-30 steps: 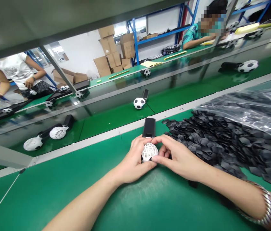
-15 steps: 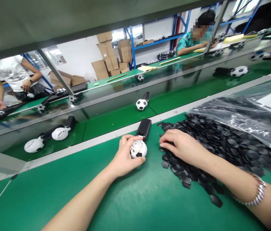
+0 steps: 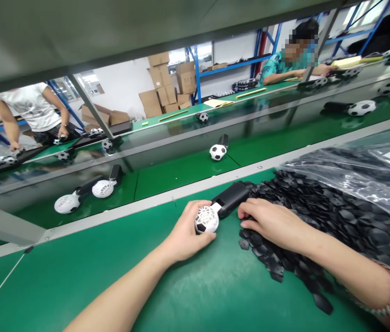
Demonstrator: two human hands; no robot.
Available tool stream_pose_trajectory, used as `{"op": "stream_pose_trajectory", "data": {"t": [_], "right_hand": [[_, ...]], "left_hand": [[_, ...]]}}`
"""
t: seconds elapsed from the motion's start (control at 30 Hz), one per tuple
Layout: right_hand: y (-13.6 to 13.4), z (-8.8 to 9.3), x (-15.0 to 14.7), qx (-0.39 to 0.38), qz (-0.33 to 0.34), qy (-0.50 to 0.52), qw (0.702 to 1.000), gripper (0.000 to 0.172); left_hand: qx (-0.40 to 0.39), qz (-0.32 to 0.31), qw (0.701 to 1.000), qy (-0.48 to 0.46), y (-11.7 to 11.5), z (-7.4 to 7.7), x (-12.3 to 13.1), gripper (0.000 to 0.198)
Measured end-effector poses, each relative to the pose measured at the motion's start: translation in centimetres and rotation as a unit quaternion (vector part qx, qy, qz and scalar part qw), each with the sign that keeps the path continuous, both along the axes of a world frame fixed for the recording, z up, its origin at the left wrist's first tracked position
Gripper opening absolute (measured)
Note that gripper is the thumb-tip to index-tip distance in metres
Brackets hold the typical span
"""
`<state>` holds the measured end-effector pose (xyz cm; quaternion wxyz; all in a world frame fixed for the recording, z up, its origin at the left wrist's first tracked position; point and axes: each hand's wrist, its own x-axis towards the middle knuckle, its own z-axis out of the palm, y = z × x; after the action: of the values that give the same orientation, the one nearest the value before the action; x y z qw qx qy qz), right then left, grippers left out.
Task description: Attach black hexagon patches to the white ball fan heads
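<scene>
My left hand [image 3: 186, 235] is wrapped round a white soccer-ball-shaped head [image 3: 206, 219] with an open lattice face and a few black patches. Its black handle [image 3: 231, 198] points up and to the right, lying on the green bench. Over the left edge of a heap of black pentagon pieces [image 3: 319, 207] rests my right hand [image 3: 267, 221], with thumb and fingers curled toward each other. Whatever its fingertips pinch is hidden or too small to name.
Beyond a metal rail [image 3: 188, 186], a green conveyor [image 3: 167, 177] carries several soccer-ball units. A clear plastic bag [image 3: 364, 170] lies over the heap's far side. Two people work across the line, and a metal post [image 3: 4, 226] stands at left.
The ball head has been turned in my left hand, swinging its handle to the right toward the heap. My right hand stays at the heap's edge, fingers still curled.
</scene>
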<state>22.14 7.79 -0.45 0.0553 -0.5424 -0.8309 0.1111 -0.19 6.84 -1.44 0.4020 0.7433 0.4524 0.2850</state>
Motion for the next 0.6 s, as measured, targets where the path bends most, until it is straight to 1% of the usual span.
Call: {"op": "stream_pose_trajectory", "data": {"t": [0.1,0.27,0.37,0.47,0.6], "right_hand": [[0.2,0.0,0.4,-0.015,0.014,0.019,1.0,0.011],[0.1,0.1,0.9,-0.03,0.037,0.041,0.998,0.008],[-0.3,0.4,0.5,-0.023,0.058,0.119,0.991,0.01],[-0.7,0.5,-0.4,-0.022,0.089,0.225,0.97,0.011],[-1.1,0.1,-1.5,0.002,0.113,0.279,0.954,0.016]], "left_hand": [[0.007,0.006,1.0,-0.004,-0.1,-0.2,0.2,0.058],[0.013,0.002,1.0,-0.004,-0.1,-0.2,0.2,0.059],[0.01,-0.004,1.0,-0.011,0.0,-0.2,0.1,0.059],[0.005,-0.015,1.0,-0.017,0.1,-0.3,0.0,0.059],[0.008,-0.018,1.0,-0.013,0.1,-0.3,0.0,0.058]]}}
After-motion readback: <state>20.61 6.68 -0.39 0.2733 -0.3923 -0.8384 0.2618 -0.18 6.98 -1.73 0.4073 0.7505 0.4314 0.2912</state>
